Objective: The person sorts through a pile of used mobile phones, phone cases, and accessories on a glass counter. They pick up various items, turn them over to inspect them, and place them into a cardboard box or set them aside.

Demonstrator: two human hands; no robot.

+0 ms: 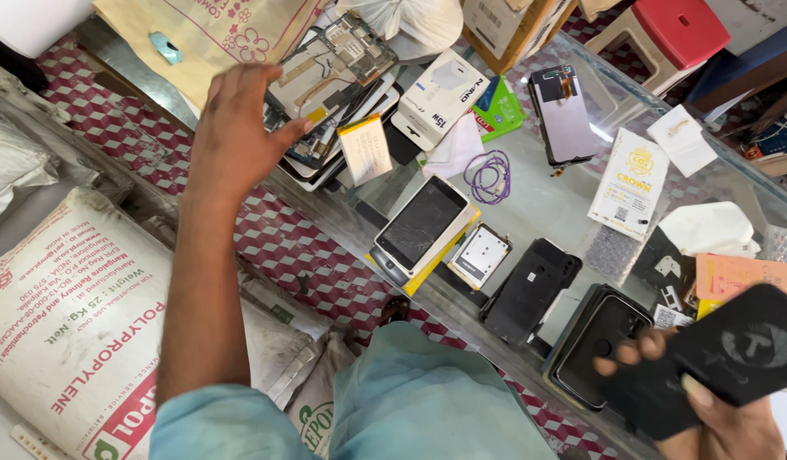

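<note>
Two hands in shot over a glass counter [538, 204] that's littered with phone bits. Right hand [709, 400] is down in the lower right corner, fingers wrapped around a flat black pouch [734, 353] with a round pale emblem on it; its long axis runs roughly from lower left up to upper right, emblem face up toward the camera. It's hovering just past the counter's near edge, right beside a black phone back cover [598, 345] lying on the glass.

Left hand [236, 128] is stretched out with fingers loose and spread, gripping nothing, fingertips just at a stack of stripped phone frames [329, 94].

As for containers: a white charger box [436, 98] and a green box [498, 109] sit shut, so can't tell what's inside. A purple cable [489, 177] is coiled loose nearby.
</note>
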